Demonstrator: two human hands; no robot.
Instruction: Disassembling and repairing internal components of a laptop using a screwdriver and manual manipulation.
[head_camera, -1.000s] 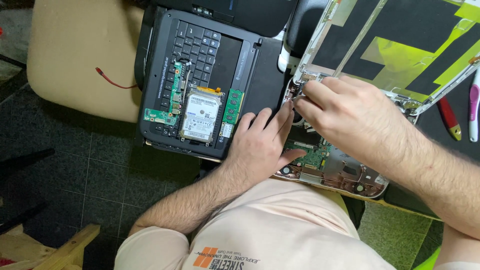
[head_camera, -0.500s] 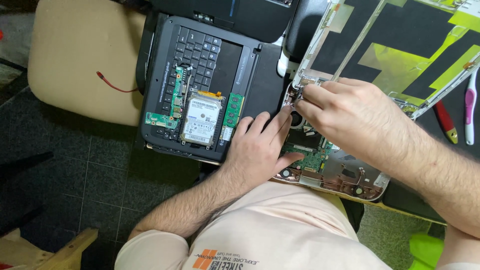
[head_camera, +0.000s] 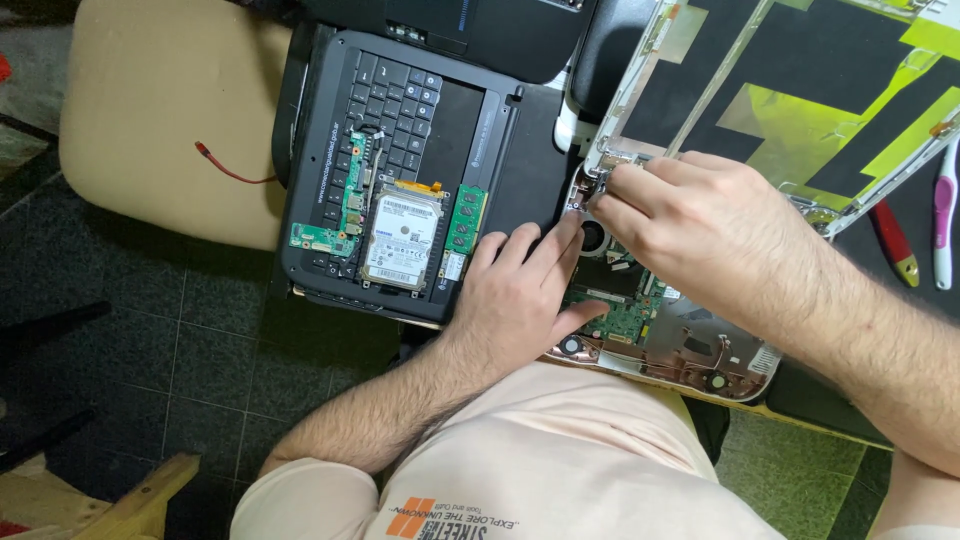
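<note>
In the head view my left hand (head_camera: 520, 290) lies flat, fingers spread, pressing the opened laptop base (head_camera: 660, 330) at 6 o'clock of the hinge (head_camera: 592, 185). My right hand (head_camera: 700, 225) has fingers closed around that hinge. Since a second ago both hands hardly moved, so the work there continues. The hard drive (head_camera: 402, 238) lies on the keyboard (head_camera: 395, 100) at 9 o'clock.

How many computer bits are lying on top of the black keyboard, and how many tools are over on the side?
Silver hard drive: 1
Green memory stick: 1
Long green circuit board: 1
Red-handled tool: 1
Pink and white tool: 1
Total: 5

They lie on the keyboard, left of the left hand and right hand.
</note>
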